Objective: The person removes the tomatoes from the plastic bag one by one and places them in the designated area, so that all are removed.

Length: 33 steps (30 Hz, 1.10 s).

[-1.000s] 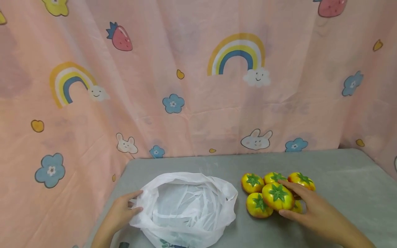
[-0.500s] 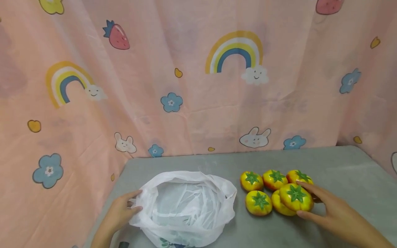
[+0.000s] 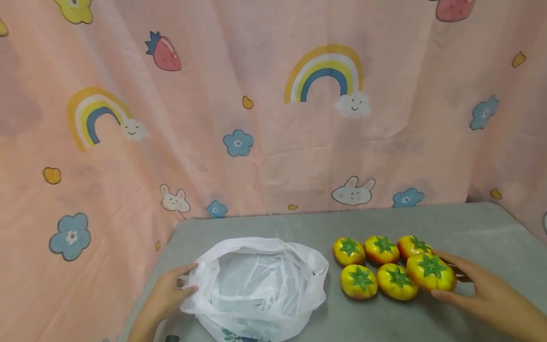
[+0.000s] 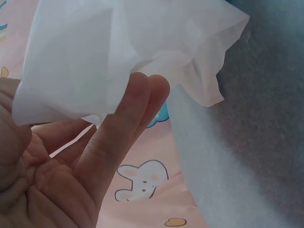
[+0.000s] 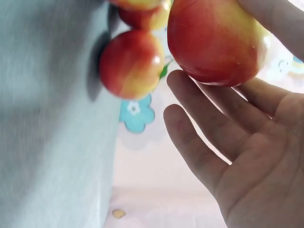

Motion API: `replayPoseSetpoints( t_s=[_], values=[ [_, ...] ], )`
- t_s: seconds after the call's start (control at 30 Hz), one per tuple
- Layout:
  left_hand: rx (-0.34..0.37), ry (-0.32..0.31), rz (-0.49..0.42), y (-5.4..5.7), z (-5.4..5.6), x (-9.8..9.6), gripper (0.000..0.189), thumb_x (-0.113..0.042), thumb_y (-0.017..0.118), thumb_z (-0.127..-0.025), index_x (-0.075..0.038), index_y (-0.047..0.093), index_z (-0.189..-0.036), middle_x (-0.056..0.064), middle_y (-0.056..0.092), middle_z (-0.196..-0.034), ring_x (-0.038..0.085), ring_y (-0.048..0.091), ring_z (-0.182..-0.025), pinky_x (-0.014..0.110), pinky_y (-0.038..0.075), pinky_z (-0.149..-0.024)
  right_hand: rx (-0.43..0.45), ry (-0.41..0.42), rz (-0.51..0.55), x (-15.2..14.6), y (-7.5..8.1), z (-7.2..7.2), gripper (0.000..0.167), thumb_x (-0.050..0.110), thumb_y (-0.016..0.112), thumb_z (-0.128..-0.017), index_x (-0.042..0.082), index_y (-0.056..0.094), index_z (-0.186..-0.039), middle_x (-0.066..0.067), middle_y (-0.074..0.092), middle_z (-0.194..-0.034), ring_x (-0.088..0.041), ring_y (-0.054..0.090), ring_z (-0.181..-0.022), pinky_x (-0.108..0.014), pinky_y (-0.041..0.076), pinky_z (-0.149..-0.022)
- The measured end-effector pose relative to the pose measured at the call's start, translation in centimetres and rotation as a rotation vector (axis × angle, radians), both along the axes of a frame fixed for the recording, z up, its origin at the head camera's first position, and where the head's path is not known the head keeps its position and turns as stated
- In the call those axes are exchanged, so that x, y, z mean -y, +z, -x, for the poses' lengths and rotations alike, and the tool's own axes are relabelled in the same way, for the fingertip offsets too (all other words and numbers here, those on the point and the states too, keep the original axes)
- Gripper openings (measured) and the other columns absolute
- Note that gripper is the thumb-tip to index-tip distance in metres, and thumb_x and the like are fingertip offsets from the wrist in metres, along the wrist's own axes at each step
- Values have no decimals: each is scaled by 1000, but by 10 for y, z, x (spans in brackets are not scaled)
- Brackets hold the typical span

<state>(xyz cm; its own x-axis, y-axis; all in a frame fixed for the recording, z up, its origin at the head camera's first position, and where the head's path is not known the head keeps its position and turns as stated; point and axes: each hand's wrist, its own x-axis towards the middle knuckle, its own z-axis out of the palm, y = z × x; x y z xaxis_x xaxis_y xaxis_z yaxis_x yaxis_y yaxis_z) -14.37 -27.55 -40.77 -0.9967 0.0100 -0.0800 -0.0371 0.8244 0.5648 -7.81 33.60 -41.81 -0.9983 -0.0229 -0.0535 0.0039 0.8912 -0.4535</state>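
Note:
My right hand (image 3: pixel 478 289) holds a yellow-and-red tomato (image 3: pixel 431 273) with a glossy skin and green star-shaped calyx, thumb at the near side and fingers behind. In the right wrist view, that tomato (image 5: pixel 213 40) hangs off the table, and two of the fingers stretch out below it. Three similar tomatoes (image 3: pixel 381 249) form a back row on the table; two more (image 3: pixel 397 281) lie in front of them, left of the held one. On the left, my left hand (image 3: pixel 168 289) pinches the side of a white plastic bag (image 3: pixel 314 280) whose mouth gapes upward. Its thin film (image 4: pixel 71 61) passes between thumb and fingers.
A grey table (image 3: pixel 478 237) carries everything. Behind it and along the left hangs a pink curtain (image 3: pixel 273 171) printed with rainbows, flowers and rabbits. A small dark object (image 3: pixel 172 338) shows at the bottom edge, below the bag's left side.
My right hand has carried the held tomato rightward, from over the middle of the group to its right end, uncovering the front tomato beneath. The left hand and bag have stayed in place.

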Motion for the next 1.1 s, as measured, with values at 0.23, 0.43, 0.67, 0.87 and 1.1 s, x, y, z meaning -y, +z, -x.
replayPoseSetpoints(
  t_s=[0.23,0.43,0.67,0.87,1.1],
  values=[
    [1,0,-7,1,1,0,55,-9,78,-83,-9,61,-135,20,65,-128,35,68,-104,47,61,-79,10,-7,-10,-24,-6,3,93,50,77,-81,-8,38,-143,-42,45,-134,-45,63,-99,-57,56,-79],
    [10,-2,-11,2,1,1,55,-10,78,-83,-9,61,-135,20,65,-128,33,69,-102,46,61,-79,94,17,27,-35,-15,7,95,49,77,-81,-10,36,-144,-42,42,-136,-49,60,-106,-55,56,-83],
    [8,-2,-21,-3,0,-2,51,-8,77,-83,-12,64,-132,17,66,-126,34,69,-104,47,60,-82,92,76,28,-41,-30,9,91,43,81,-79,-10,42,-141,-40,46,-137,-52,55,-113,-55,55,-85],
    [-1,-8,-19,-4,-1,-4,51,-7,77,-82,-7,63,-132,20,65,-127,37,69,-104,46,61,-80,51,82,11,-47,-40,8,91,41,83,-75,-8,44,-141,-38,49,-135,-48,59,-108,-44,58,-75],
    [11,5,-15,-2,0,-4,53,-9,77,-83,-6,62,-134,22,64,-130,36,70,-103,44,61,-78,132,100,66,-48,-44,13,94,41,81,-79,-12,38,-143,-42,43,-139,-43,62,-108,-40,59,-76]
  ],
)
